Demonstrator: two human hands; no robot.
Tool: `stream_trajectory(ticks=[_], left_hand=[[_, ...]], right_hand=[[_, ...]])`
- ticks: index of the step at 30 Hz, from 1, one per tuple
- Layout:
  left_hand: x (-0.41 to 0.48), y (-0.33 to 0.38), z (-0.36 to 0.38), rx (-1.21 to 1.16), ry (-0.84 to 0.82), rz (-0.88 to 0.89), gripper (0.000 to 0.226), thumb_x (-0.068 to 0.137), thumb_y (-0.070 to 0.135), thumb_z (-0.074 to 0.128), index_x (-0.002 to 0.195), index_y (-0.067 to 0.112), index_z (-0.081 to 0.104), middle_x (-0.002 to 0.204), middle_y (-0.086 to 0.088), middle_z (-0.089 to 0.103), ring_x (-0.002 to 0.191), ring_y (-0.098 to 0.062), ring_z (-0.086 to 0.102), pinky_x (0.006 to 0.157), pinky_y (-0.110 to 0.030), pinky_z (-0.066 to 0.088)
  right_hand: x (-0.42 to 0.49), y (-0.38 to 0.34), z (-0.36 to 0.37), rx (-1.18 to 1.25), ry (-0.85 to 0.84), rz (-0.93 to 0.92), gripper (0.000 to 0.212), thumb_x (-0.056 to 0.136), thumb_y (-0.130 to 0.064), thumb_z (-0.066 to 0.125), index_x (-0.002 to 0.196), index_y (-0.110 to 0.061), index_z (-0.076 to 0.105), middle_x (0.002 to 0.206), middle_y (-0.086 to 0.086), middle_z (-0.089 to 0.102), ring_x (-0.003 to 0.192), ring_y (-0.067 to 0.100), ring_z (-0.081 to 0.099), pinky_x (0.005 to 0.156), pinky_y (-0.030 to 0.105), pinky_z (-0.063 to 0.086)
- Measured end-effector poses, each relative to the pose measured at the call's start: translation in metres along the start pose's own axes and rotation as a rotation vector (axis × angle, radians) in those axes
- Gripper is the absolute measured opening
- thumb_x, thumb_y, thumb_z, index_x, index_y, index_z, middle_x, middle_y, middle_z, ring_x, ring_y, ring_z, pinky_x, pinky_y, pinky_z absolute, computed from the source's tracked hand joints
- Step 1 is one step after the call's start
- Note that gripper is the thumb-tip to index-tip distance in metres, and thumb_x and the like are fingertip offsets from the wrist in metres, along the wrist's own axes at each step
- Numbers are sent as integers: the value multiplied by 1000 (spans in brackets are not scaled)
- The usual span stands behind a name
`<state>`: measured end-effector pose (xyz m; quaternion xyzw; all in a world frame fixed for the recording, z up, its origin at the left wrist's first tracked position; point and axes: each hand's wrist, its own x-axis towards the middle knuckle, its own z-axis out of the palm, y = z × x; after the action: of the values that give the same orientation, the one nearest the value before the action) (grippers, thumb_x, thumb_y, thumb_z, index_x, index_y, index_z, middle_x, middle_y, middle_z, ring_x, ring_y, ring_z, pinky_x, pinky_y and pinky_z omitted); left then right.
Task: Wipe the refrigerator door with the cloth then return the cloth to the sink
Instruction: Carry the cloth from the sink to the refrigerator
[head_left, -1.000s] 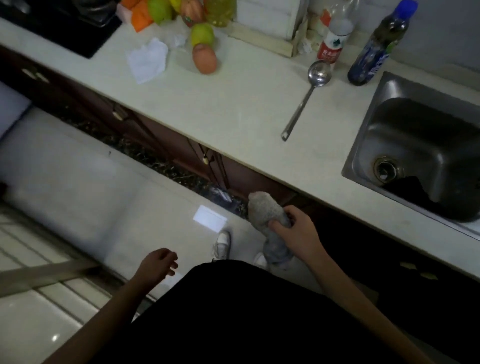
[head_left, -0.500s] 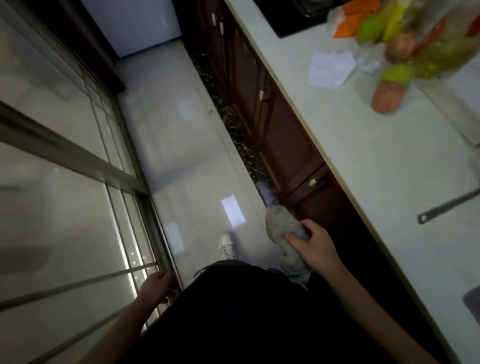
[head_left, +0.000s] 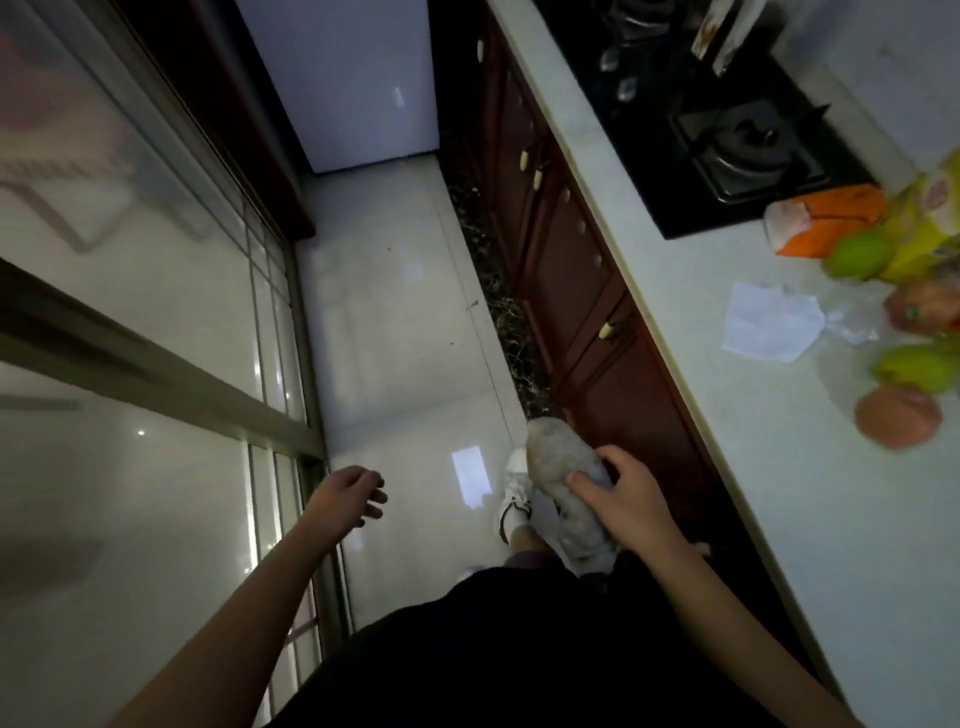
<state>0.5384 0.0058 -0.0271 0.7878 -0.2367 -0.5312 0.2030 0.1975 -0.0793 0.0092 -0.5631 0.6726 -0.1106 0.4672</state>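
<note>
A grey bundled cloth (head_left: 558, 467) hangs low in front of me, gripped by my right hand (head_left: 626, 501) beside the dark cabinet fronts. My left hand (head_left: 345, 496) hangs empty with loosely curled fingers, near the frame of the glass sliding door. The pale refrigerator door (head_left: 343, 83) stands at the far end of the narrow aisle, well ahead of both hands. The sink is out of view.
A pale counter (head_left: 727, 395) runs along the right with a black gas hob (head_left: 727, 130), fruit (head_left: 898, 413), an orange packet and a white tissue (head_left: 769, 322). Brown cabinets (head_left: 566, 249) sit below it. A glass sliding door (head_left: 130, 291) lines the left. Glossy tiled floor (head_left: 395, 312) lies between.
My view has swung left from the sink and counter toward the refrigerator down the aisle. My right hand keeps the cloth. My left hand has come away from the door frame.
</note>
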Motion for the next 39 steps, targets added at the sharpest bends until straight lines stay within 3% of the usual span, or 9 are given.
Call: stream_trajectory(ticks=[10,15,18,20,25,29,32,35,39], left_hand=[[72,21,-55,-248,182,-331,21,101,14,49,91,2,63,74,-12,66,47,-18,61,45,-18,40],[97,41,-85,-427,284,-441,19,102,13,50,91,0,59,80,-21,59,43,-18,56,35,-12,36],[127,61,-107,-443,297,-509,20,101,13,52,88,-1,60,82,-23,59,38,-17,54,35,-14,36],[158,83,-125,-488,281,-516,21,100,11,51,87,-1,61,70,-17,63,35,-16,57,38,-15,38],[262,177,-184,-392,141,-380,20,96,22,57,85,5,59,69,-10,63,43,-16,59,57,-25,36],[344,267,-231,-42,20,-176,21,97,14,56,77,10,61,68,-7,67,53,-22,61,55,-26,44],[391,331,-262,139,-18,-67,16,95,20,58,83,14,66,72,-3,71,60,-20,65,64,-27,51],[439,380,-289,168,-9,-19,15,95,22,57,86,14,67,74,-1,72,61,-18,66,69,-29,54],[499,417,-315,115,29,-52,16,95,18,56,84,12,66,73,-2,72,61,-18,66,68,-31,54]], right_hand=[[195,-142,2,-104,-179,-153,22,86,-31,78,99,-17,66,91,-5,70,83,11,67,78,36,54],[279,-224,16,-183,-296,-260,19,87,-29,77,98,-18,66,90,-5,71,82,12,67,74,33,54],[325,-265,31,-216,-330,-287,16,88,-26,77,94,-17,65,86,-5,69,78,8,65,64,20,48],[358,-293,43,-242,-341,-309,15,88,-26,77,93,-18,65,85,-5,68,75,4,62,58,12,43],[429,-359,63,-213,-282,-252,15,87,-26,78,91,-19,66,85,-3,71,79,13,67,65,24,48],[475,-413,65,-159,-208,-210,16,88,-28,77,93,-17,66,86,-2,71,81,13,68,72,31,52],[512,-445,60,-135,-137,-188,17,88,-30,76,92,-18,65,85,-1,71,81,14,68,73,34,54],[557,-473,60,-113,-120,-154,16,88,-29,77,92,-18,65,84,-1,71,80,14,68,68,30,51],[633,-503,66,-112,-134,-107,19,87,-31,77,93,-17,65,88,0,71,83,18,67,74,37,53]])
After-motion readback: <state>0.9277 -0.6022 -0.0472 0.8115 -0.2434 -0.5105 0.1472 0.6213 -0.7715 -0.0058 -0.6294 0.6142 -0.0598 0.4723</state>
